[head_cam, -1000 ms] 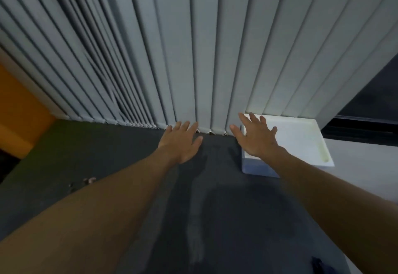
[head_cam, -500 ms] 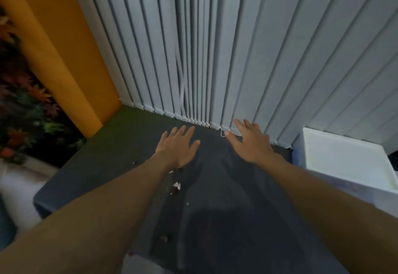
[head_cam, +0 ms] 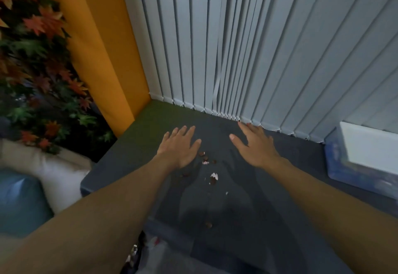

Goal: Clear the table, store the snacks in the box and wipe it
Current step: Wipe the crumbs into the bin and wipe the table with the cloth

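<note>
The crumbs [head_cam: 213,178] (brown bits w/ a few white flakes) lie scattered on the dark grey table [head_cam: 297,198]. They form a loose line running from between the two hands back toward the person. One lone brown bit [head_cam: 208,224] sits closer to the table's near edge.

The left hand [head_cam: 179,147] is palm down, fingers straight and close together, holding nothing. Its thumb side is just beside the farthest crumbs. The right hand [head_cam: 256,146] is also palm down w/ nothing in it, fingers spread and thumb stuck out toward the left hand. Its fingertips reach almost to the foot of the blinds [head_cam: 237,47]. Whether either palm touches the top can't be told.

The box [head_cam: 364,166] stands on the table at the rt edge of the view, well apart from the crumbs. It has bluish see-through walls and a white top, and is partly cut off by the frame. Open tabletop lies btwn it and the right forearm.

The grey vertical blinds close off the far edge. The table's left edge runs from the orange wall [head_cam: 92,36] to a rounded near corner. Beyond that edge are a plant [head_cam: 38,58] w/ red and green leaves, a white container [head_cam: 58,176] under it and a blurred blue shape [head_cam: 19,200]. Below the near edge is something shiny, too blurred to tell.
</note>
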{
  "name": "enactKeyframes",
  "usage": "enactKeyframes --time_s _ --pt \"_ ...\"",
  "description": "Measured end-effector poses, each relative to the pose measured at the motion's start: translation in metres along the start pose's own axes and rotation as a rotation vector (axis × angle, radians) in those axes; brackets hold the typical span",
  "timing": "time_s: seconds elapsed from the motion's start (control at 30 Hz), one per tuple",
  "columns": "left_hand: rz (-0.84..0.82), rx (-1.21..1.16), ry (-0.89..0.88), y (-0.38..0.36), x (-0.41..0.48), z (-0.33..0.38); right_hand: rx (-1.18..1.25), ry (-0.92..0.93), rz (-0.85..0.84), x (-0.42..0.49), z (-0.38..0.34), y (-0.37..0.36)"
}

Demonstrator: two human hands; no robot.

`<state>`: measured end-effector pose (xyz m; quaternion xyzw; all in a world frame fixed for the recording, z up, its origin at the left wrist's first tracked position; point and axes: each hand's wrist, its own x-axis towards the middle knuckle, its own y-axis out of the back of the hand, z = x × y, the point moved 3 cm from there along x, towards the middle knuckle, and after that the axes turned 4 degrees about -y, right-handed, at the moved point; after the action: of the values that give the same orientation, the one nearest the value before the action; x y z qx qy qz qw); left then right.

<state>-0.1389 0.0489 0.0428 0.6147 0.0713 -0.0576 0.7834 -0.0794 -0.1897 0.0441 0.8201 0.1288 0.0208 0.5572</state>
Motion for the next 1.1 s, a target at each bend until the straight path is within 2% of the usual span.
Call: enactKeyframes --time_s 0.23,0.47,0.8,1.1 --pt "-0.002 -0.017 -0.064 -0.005 -0.001 0.019 0.002 -0.065 0.029 -0.021 0.020 0.003" --pt "-0.035 -0.039 -0.173 -0.030 0.005 0.088 0.032 -0.140 0.051 -0.048 0.078 0.017" --pt "-0.151 -0.028 -0.359 -0.103 0.020 0.226 0.095 -0.352 0.079 -0.110 0.226 0.024" --pt "-0.355 0.034 -0.547 -0.209 0.021 0.356 0.083 -0.677 0.068 -0.206 0.374 -0.001"
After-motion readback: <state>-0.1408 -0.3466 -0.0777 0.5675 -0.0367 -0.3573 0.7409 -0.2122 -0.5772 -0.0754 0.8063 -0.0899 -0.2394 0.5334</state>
